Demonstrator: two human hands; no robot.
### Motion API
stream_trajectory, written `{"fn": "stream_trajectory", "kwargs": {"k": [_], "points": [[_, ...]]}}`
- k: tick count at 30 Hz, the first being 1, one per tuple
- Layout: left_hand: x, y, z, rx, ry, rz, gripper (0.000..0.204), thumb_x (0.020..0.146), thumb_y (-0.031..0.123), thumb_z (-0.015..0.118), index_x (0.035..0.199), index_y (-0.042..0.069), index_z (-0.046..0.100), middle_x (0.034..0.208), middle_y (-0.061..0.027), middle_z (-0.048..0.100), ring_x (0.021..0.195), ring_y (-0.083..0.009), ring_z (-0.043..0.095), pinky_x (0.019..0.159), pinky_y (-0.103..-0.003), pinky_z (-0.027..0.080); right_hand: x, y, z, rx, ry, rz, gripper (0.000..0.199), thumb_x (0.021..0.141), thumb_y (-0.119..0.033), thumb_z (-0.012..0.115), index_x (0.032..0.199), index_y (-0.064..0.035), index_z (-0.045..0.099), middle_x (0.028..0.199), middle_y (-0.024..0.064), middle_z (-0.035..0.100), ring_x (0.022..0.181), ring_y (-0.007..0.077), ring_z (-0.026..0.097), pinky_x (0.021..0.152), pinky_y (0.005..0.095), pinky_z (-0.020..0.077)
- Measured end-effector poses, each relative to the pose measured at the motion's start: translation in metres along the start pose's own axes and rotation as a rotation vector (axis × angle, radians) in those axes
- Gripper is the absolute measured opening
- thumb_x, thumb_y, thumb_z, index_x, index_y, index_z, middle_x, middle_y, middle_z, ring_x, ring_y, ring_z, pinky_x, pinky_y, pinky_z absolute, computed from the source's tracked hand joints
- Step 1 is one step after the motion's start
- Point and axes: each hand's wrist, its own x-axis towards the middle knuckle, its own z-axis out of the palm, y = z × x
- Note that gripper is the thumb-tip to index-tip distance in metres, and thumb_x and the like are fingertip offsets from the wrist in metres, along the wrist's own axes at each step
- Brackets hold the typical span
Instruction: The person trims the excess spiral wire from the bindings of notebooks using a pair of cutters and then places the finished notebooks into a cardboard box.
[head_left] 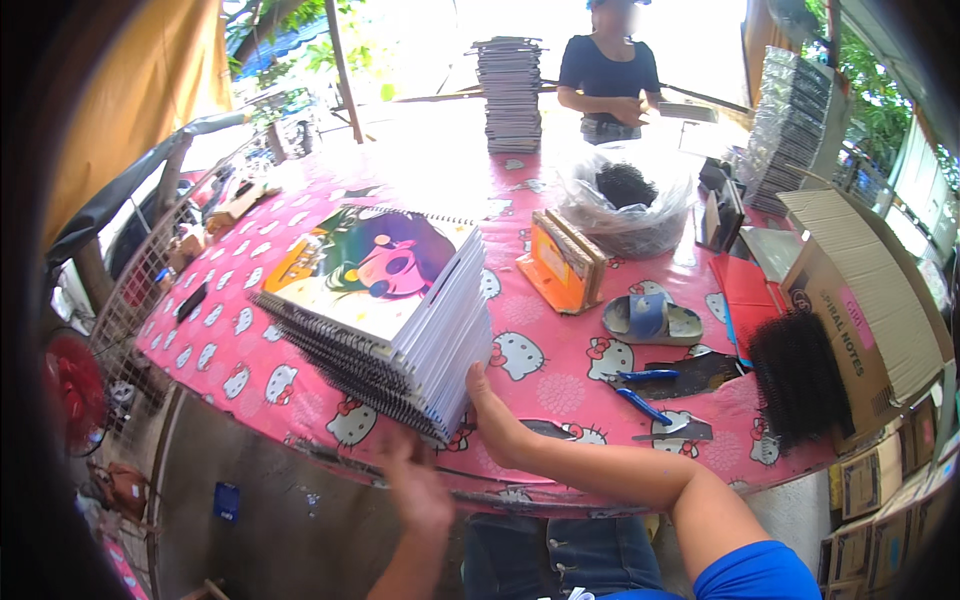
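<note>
Pink-covered table (560, 395) spread before me. Stack of spiral notebooks (385, 300) stood left of centre, black coils along its near-left side. My right hand (497, 420) was against the stack's near right side, fingers extended by the page edges, unclamped. My left hand (415, 485), blurred, was just nearer than the stack's near corner; couldn't tell if fingers were apart or together. Blue-handled pliers (645, 407) lay farther right.

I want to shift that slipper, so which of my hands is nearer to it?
Right. The right hand is beside the notebook stack, left of and nearer you than the slipper; the left hand is farther left, by the front edge of the table.
</note>
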Motion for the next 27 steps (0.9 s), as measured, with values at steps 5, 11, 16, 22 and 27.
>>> {"fn": "stream_trajectory", "kwargs": {"k": [5,11,16,22,27], "points": [[0.129,0.069,-0.045,0.284,0.164,0.247,0.053,0.097,0.035,0.043,0.139,0.006,0.032,0.145,-0.0117,0.034,0.132,-0.0273,0.034,0.110,-0.040,0.025,0.015,-0.002,-0.001,-0.016,-0.009,0.078,0.106,0.078,-0.084,0.022,0.149,-0.0070,0.006,0.152,0.0152,0.018,0.140,0.0287,0.015,0.113,0.0451,0.0188],[0.361,0.101,-0.167,0.671,-0.387,0.130,0.067,0.093,0.050,0.043,0.143,0.005,0.031,0.142,-0.0171,0.037,0.133,-0.0286,0.031,0.110,-0.042,0.024,0.062,-0.040,0.012,0.067,-0.262,0.138,0.102,0.080,-0.082,0.017,0.149,-0.0073,0.016,0.149,0.0128,0.032,0.135,0.0286,0.032,0.110,0.0443,0.0278],[0.363,0.086,-0.138,0.716,-0.202,-0.048,0.069,0.092,0.054,0.041,0.141,0.006,0.033,0.135,-0.0144,0.041,0.125,-0.0256,0.036,0.103,-0.040,0.028,0.100,-0.091,0.022,0.016,-0.332,0.161,0.107,0.077,-0.084,0.015,0.148,-0.0045,0.018,0.144,0.0144,0.039,0.130,0.0280,0.039,0.106,0.0426,0.0346],[0.342,0.064,-0.104,0.664,-0.203,-0.081,0.072,0.090,0.060,0.038,0.139,0.007,0.036,0.126,-0.0113,0.046,0.115,-0.0219,0.041,0.096,-0.038,0.033,0.138,-0.058,-0.046,-0.119,-0.316,0.017,0.112,0.074,-0.088,0.016,0.148,-0.0042,0.015,0.147,0.0189,0.031,0.133,0.0296,0.035,0.103,0.0386,0.0370],[0.315,0.073,-0.098,0.605,-0.179,-0.105,0.075,0.089,0.065,0.036,0.137,0.007,0.038,0.119,-0.0087,0.050,0.106,-0.0188,0.045,0.089,-0.036,0.036,0.000,-0.088,-0.083,-0.925,-0.083,-0.446,0.098,0.083,-0.065,0.054,0.150,-0.0058,0.012,0.150,0.0270,0.021,0.138,0.0380,0.026,0.109,0.0451,0.0272]]}}
